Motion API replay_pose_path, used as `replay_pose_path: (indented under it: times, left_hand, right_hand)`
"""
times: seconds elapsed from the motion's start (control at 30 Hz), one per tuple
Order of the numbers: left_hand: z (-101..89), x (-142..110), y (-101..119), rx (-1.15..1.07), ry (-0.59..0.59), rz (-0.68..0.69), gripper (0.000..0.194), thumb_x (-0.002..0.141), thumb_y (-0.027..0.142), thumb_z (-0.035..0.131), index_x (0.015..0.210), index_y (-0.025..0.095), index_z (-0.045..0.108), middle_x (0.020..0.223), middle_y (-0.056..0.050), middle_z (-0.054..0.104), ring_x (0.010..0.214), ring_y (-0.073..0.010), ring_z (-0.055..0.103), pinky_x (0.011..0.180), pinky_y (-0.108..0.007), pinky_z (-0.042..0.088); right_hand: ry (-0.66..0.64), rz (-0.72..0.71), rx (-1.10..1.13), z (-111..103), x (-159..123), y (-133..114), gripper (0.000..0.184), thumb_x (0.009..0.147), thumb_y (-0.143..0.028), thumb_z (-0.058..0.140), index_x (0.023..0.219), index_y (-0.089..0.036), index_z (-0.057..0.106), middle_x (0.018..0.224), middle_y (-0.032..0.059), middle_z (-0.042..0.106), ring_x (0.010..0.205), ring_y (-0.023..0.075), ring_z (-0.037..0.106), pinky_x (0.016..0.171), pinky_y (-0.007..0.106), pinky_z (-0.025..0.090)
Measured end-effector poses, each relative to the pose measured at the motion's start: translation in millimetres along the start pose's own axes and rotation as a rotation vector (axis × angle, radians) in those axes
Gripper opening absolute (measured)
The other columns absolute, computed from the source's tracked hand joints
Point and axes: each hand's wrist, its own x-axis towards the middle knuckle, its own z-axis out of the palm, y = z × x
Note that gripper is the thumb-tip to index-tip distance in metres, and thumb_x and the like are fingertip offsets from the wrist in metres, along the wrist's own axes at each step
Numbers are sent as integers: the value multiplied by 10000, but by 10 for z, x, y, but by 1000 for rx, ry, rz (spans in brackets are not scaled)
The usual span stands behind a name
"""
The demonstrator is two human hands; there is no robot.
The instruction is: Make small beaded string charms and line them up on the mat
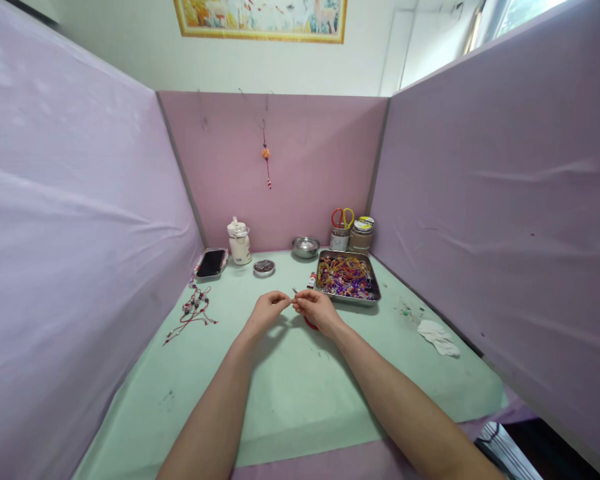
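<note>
My left hand point(269, 310) and my right hand point(315, 308) meet fingertip to fingertip over the middle of the green table point(280, 393). Both are pinched closed. A thin red cord point(309, 324) loops out from under my right hand, and a small dark tip pokes up between the fingertips. Whether my left hand also pinches the cord is too small to tell. Just right of my hands stands a metal tray point(349, 277) full of coloured cords and beads.
Finished red beaded cords point(194, 310) lie at the left. Along the back stand a phone point(211, 263), a white jar point(239, 241), a small lidded tin point(264, 267), a steel bowl point(305, 247) and cups with scissors point(342, 230). A white tissue point(437, 337) lies right. Pink partitions enclose the table.
</note>
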Motion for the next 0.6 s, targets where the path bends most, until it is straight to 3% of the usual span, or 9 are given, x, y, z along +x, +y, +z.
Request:
replay_pose_path:
  times: [0.3,0.6]
  left_hand:
    - [11,31,-66,28,-18,7,182,662,347,608,706,178,656,664,-10,609,588,-123,519,537,-236,390]
    - [12,2,-31,18,-38,54,195,678,351,610,716,168,668,670,-12,622,606,-129,535,547,-239,411]
  right_hand:
    - [-2,37,82,-9,-14,-12,285,555,-295,845,741,-190,657,658,-24,614,621,89,551,605,223,447]
    - [-72,110,190,-36,-18,17,340,543,-297,871,774,-197,643,772,-3,656,656,91,581,651,238,495]
